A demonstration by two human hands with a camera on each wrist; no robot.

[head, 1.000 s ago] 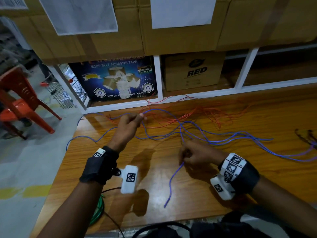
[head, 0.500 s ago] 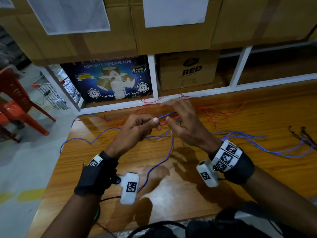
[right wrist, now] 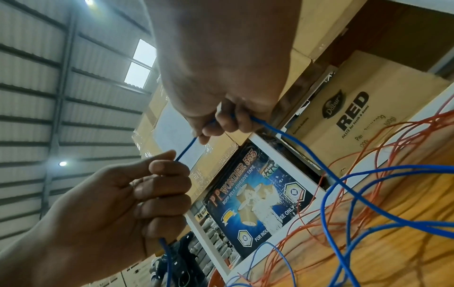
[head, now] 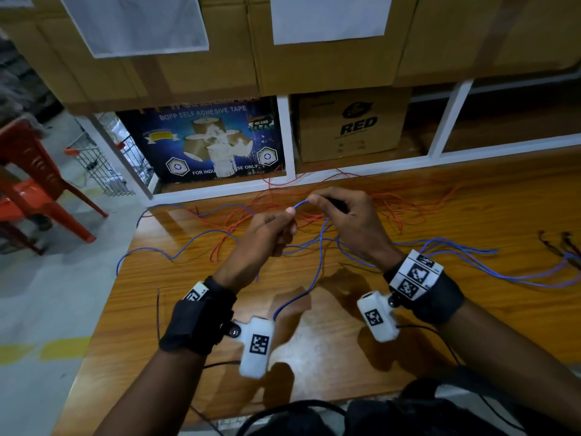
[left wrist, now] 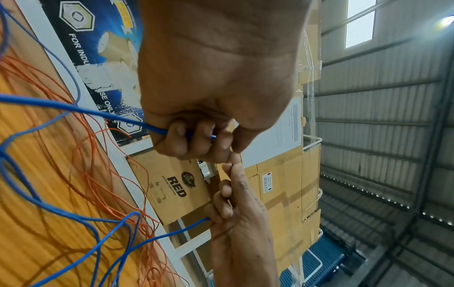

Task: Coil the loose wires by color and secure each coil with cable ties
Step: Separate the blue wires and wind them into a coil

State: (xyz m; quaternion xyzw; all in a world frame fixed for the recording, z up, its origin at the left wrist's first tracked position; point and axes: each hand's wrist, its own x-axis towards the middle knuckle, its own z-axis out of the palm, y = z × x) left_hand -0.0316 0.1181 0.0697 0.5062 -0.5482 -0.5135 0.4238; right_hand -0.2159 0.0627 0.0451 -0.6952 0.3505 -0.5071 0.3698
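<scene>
Both hands were raised above the wooden table (head: 314, 357), close together. The left hand (head: 267, 234) had its fingers curled round a blue wire (head: 317, 265), pinching it between thumb and forefinger; the right hand (head: 349, 218) pinched the same wire just beside it, its other fingers folded over the strand. A short arc of blue ran between the two pinches. Below the left grip the wire hung down toward the table's near part, passing just by the left wrist camera (head: 256, 347). From the right grip another length dropped to the tabletop and joined more blue loops trailing off to the right.

Beyond the grips, a tangle of red wires (head: 393, 209) lay spread on the table, reaching its far edge. Behind that stood a white shelf frame (head: 287, 136) holding a blue adhesive-tape box (head: 204, 140) and a brown carton marked RED (head: 355, 124). Far to the left of the grips stood a red plastic chair (head: 34, 184).
</scene>
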